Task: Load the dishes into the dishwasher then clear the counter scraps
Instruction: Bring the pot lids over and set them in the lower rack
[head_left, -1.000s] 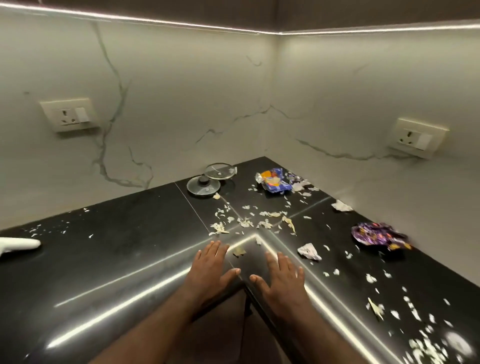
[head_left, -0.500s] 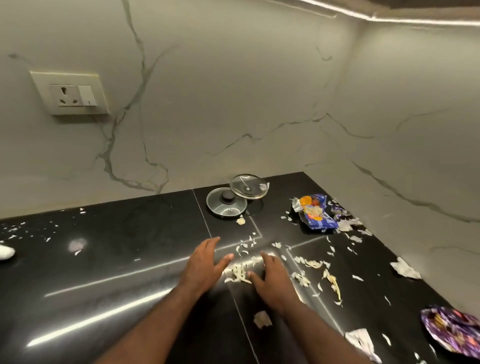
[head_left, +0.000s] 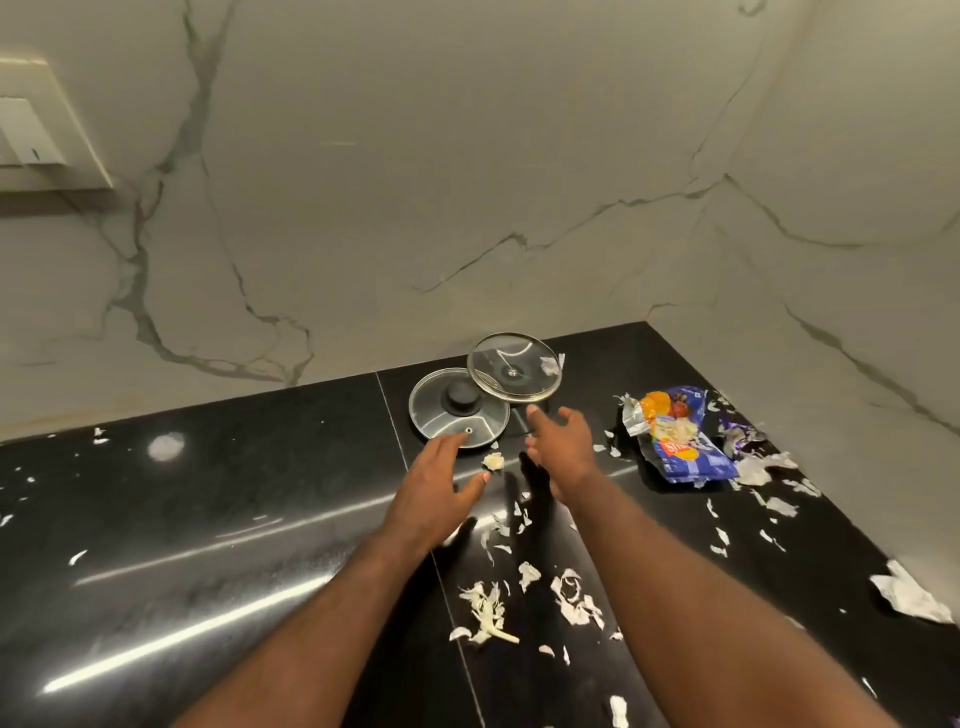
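The only writing to read is on the blue packet (head_left: 680, 447) lying torn open near the counter's (head_left: 208, 519) back corner: white letters starting "Sh", the rest lost in the crumple. Something pale sits on its silver inside, though I cannot tell what. A purple wrapper (head_left: 740, 434) is tucked just behind it.

Two glass lids lie by the wall (head_left: 467, 182). The knobbed lid (head_left: 460, 410) sits flat, and the upturned lid (head_left: 514, 366) rests tilted on its right edge.

Both hands reach toward them, fingers spread and holding nothing. The left hand (head_left: 436, 488) has its fingertips at the knobbed lid's near rim. The right hand (head_left: 561, 447) points at the upturned lid from just below it. A small clump (head_left: 493, 461) lies between the two hands.

Pale scraps (head_left: 488, 608) litter the black counter, thickest between the forearms and along the right side. A torn paper (head_left: 909, 597) lies at the far right, and a socket (head_left: 31, 140) is on the wall at left.
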